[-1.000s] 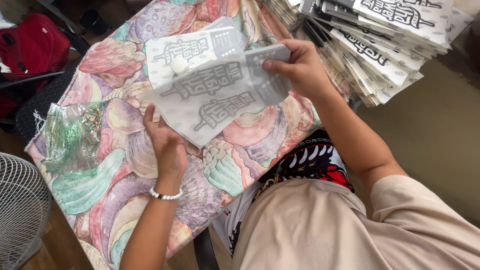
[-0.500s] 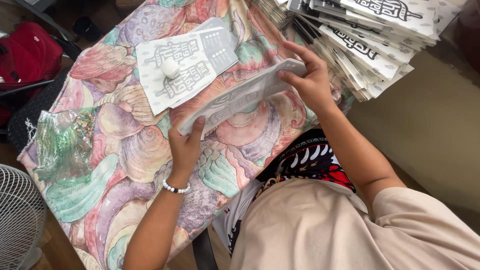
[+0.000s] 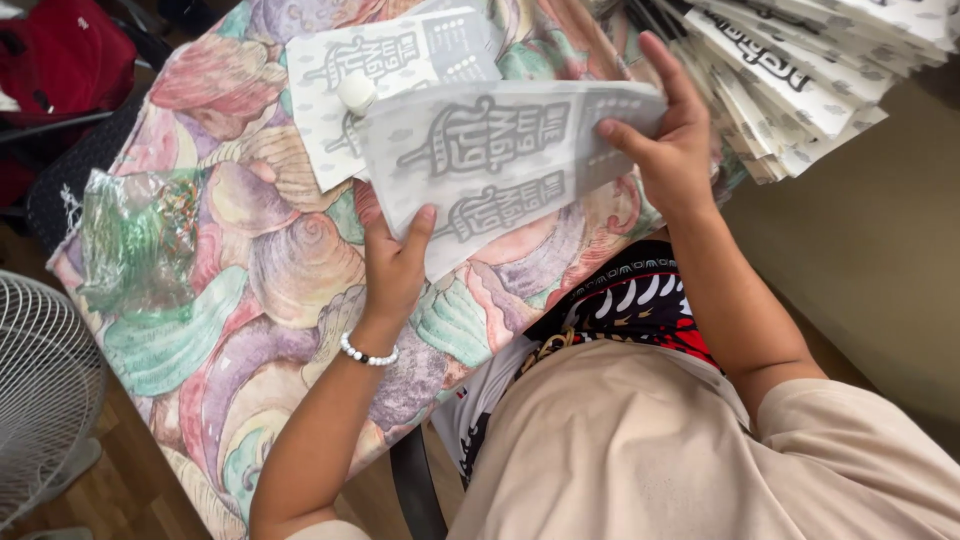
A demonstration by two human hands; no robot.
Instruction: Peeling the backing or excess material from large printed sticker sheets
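Hands both gripping one printed sheet, left hand, right hand, second sheet flat beneath.

White fan, red bag, crumpled plastic wrap

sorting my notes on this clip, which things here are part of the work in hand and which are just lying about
In hand:
- printed sheet, held between left hand and right hand
- second printed sheet flat on the table, small white cap on it
- stack of printed sheets

Lying about:
- crumpled clear plastic bag
- white fan
- red bag
- shell-patterned tablecloth
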